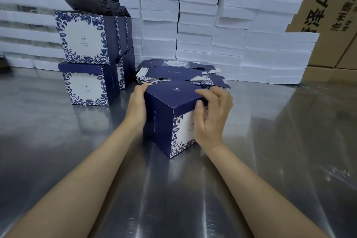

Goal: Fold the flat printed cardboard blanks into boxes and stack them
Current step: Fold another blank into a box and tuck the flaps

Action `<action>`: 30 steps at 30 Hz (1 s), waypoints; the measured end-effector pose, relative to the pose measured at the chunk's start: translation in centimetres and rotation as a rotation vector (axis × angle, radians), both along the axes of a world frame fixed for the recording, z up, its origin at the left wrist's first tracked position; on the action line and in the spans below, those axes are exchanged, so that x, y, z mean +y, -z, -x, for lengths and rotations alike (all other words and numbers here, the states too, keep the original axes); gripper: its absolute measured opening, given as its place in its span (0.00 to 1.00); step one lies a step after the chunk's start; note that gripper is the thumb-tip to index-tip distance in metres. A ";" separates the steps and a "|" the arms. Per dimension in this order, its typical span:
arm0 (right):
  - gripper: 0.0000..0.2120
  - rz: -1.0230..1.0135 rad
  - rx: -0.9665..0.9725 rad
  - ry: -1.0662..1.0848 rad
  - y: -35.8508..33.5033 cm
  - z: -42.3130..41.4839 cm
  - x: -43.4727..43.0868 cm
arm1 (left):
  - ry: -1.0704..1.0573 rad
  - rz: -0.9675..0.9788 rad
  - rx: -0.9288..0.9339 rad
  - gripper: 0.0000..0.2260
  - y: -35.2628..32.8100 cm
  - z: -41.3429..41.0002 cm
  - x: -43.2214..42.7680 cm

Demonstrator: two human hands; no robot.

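Note:
A navy and white floral box [166,120] stands on the steel table [270,141] in the middle, its navy lid down on top. My left hand [136,105] grips its far left edge at the lid corner. My right hand [211,114] curls over the lid's right edge, thumb against the white floral side. Behind the box lies a pile of flat printed blanks [177,73]. To the left, folded boxes are stacked: a closed one [87,85] on the table and one with its lid up [85,36] on top, with more behind them.
White foam trays [241,31] are stacked in tall columns along the back of the table. Brown cartons [332,6] with black lettering stand behind at the right. More white trays [23,25] fill the far left.

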State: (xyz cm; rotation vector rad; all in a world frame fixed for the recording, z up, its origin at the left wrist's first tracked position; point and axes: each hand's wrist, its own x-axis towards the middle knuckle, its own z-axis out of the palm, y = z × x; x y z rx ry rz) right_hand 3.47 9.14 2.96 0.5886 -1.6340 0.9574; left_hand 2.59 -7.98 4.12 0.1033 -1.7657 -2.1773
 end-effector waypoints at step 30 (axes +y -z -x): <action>0.12 -0.015 -0.157 0.152 -1.2 0.1 -1.8 | -0.374 0.732 0.730 0.17 0.5 -0.6 3.2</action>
